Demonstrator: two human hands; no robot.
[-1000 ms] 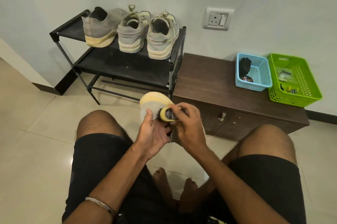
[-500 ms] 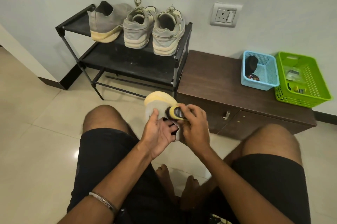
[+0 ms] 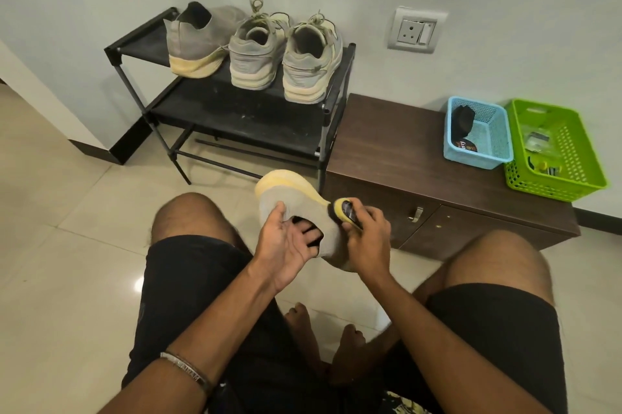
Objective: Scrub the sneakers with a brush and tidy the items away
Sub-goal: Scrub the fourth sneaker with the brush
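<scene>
A person sits with a grey sneaker (image 3: 296,208) held up between the knees. The left hand (image 3: 286,242) grips it, fingers tucked into the opening and thumb on the upper. The right hand (image 3: 365,235) grasps a yellow brush (image 3: 343,210), pressed against the sneaker's side. Three more sneakers (image 3: 255,50) stand on the top shelf of a black rack (image 3: 235,117). On the brown surface (image 3: 387,144) sit a blue basket (image 3: 494,137) and, just beside it, a green basket (image 3: 572,151).
</scene>
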